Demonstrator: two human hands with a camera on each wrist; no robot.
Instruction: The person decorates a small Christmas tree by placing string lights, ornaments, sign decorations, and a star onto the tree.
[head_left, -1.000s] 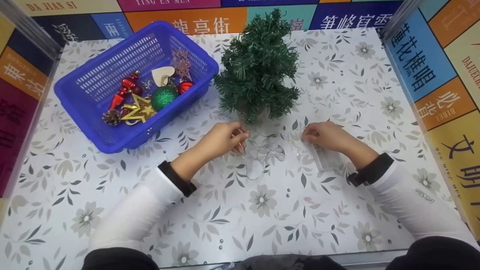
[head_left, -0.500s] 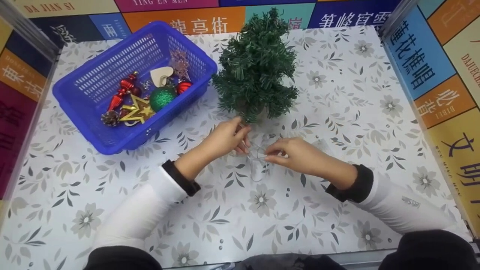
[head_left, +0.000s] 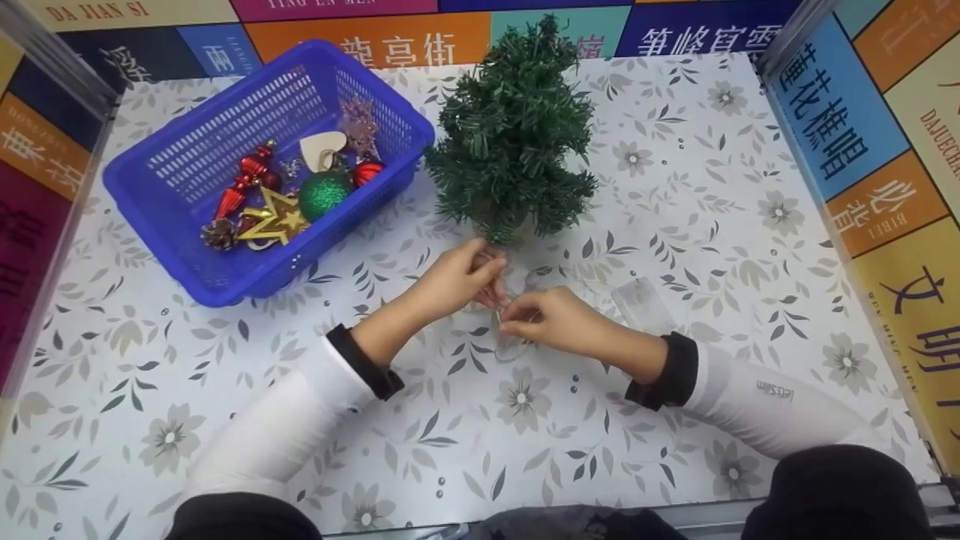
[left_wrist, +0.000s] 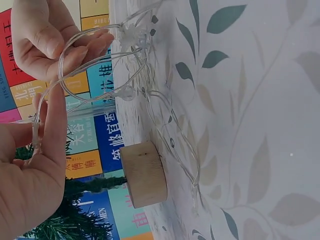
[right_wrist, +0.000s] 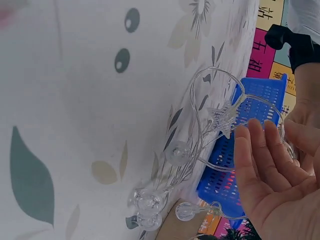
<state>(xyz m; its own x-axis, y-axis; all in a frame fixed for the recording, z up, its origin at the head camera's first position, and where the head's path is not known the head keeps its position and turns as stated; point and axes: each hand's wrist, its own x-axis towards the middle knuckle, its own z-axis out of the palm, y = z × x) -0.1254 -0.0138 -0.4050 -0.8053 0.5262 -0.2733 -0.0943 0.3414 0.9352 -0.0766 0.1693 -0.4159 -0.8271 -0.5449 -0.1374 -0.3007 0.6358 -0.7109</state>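
A clear-wired string of fairy lights (left_wrist: pixel 126 93) with star and ball bulbs hangs in loops between my hands, its lower part lying on the table. My left hand (head_left: pixel 454 281) pinches the wire between thumb and fingers, just in front of the tree. Close beside its fingertips, my right hand (head_left: pixel 562 322) holds a loop of the same wire. A clear star bulb (right_wrist: pixel 223 119) dangles by the right fingers in the right wrist view. The small green Christmas tree (head_left: pixel 517 135) stands upright behind both hands on a round wooden base (left_wrist: pixel 145 175).
A blue plastic basket (head_left: pixel 270 281) at the left holds a green glitter ball (head_left: pixel 325 196), a gold star (head_left: pixel 276 217), a wooden heart (head_left: pixel 322 148) and red baubles. A clear flat case (head_left: pixel 643 304) lies right of my right hand. Printed panels (head_left: pixel 892 202) wall the table.
My right hand has moved left from beside the clear case to my left hand and taken hold of the wire. My left hand has shifted slightly right.
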